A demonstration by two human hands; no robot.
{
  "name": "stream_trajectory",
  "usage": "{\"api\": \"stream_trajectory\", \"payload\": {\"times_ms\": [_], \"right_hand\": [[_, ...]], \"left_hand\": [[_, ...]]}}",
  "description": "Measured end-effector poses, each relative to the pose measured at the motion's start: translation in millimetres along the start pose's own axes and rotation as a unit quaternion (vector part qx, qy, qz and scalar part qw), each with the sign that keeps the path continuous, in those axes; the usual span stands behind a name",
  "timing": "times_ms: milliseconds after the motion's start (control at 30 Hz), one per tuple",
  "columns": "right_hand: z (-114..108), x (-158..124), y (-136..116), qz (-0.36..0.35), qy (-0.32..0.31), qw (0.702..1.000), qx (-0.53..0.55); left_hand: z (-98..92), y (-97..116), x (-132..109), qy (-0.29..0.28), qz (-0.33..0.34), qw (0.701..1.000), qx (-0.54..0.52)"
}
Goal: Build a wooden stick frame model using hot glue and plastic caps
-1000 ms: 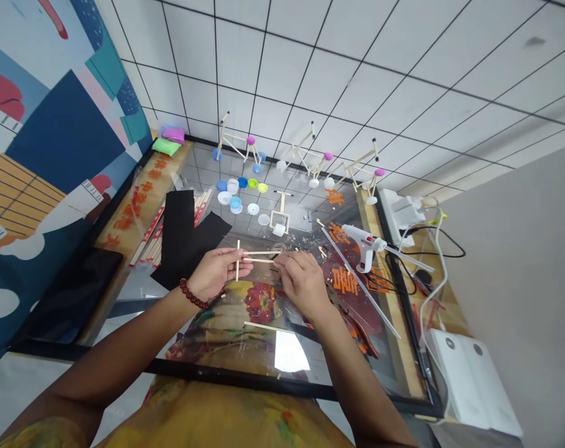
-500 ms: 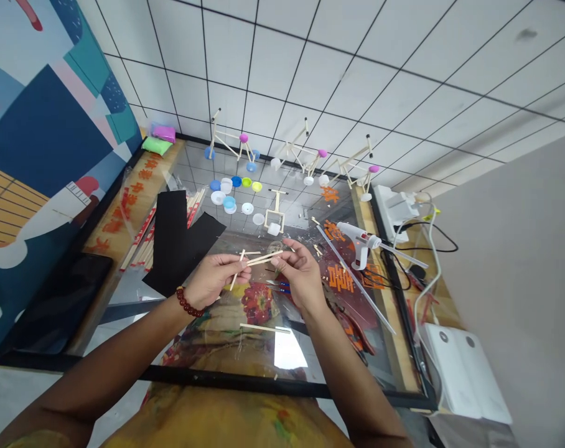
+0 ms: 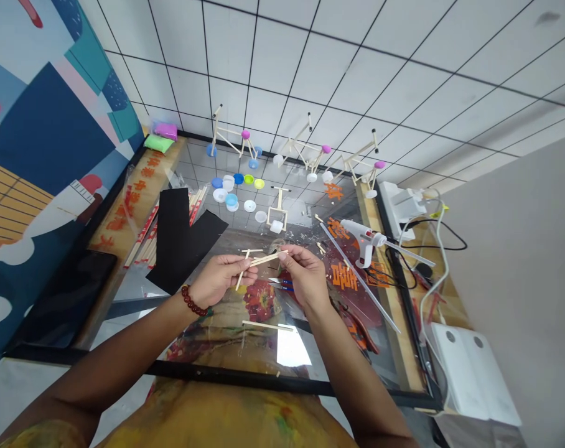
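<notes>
Over the glass-topped table, my left hand [image 3: 221, 277] pinches a small frame of thin wooden sticks [image 3: 262, 259] where a short crosspiece meets two longer ones. The longer sticks run to the right and draw close together at their far ends. There my right hand [image 3: 305, 274] has its thumb and fingertips closed on the stick ends. Just beyond the hands, a small stick frame [image 3: 279, 208] with a white bottle cap [image 3: 277, 226] rests on the glass. Below them lie blue-handled craft knives [image 3: 281, 284] and a loose stick [image 3: 266, 325].
Several stick models with pink balls [image 3: 246, 134] line the back edge. Loose bottle caps [image 3: 219, 195], black sheets [image 3: 173, 239] and wrapped chopsticks [image 3: 145, 242] lie to the left. A glue gun [image 3: 364, 239], a glue stick [image 3: 361, 280] and red-handled pliers [image 3: 359, 330] are on the right.
My right thumb and fingers have closed in on the stick ends; the raised forefinger has come down. My left hand keeps its hold. The whole view has shifted slightly.
</notes>
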State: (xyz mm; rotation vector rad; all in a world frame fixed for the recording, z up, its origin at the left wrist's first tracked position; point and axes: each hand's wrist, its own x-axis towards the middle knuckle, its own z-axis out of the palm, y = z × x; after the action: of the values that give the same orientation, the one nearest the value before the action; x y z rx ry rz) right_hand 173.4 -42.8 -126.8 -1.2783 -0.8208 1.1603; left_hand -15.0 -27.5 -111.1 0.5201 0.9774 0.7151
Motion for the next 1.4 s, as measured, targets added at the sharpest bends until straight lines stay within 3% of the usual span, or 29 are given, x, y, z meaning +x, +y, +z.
{"api": "stream_trajectory", "payload": {"times_ms": [367, 667, 900, 1000, 1167, 1300, 1400], "right_hand": [[5, -5, 3, -0.001, 0.007, 1.000, -0.007], [2, -8, 5, -0.004, -0.039, 0.999, -0.017], [-16, -4, 5, -0.013, -0.091, 0.985, -0.146], [-30, -1, 0, -0.048, -0.106, 0.954, -0.275], [-41, -19, -20, -0.188, -0.163, 0.878, -0.408], [-40, -51, -29, -0.154, -0.319, 0.804, -0.477], [-37, -68, -27, -0.138, -0.355, 0.753, -0.537]], "left_hand": [[-7.0, 1, 4, -0.013, -0.003, 0.997, -0.075], [-0.8, 3, 2, 0.058, 0.060, 0.996, 0.019], [-9.1, 11, 6, 0.105, 0.121, 0.987, 0.033], [-12.8, 13, 9, 0.122, 0.146, 0.980, 0.064], [-16.5, 9, 12, 0.122, 0.164, 0.969, 0.137], [-17.6, 6, 9, 0.086, 0.188, 0.933, 0.295], [-16.2, 4, 5, 0.057, 0.264, 0.880, 0.390]]}}
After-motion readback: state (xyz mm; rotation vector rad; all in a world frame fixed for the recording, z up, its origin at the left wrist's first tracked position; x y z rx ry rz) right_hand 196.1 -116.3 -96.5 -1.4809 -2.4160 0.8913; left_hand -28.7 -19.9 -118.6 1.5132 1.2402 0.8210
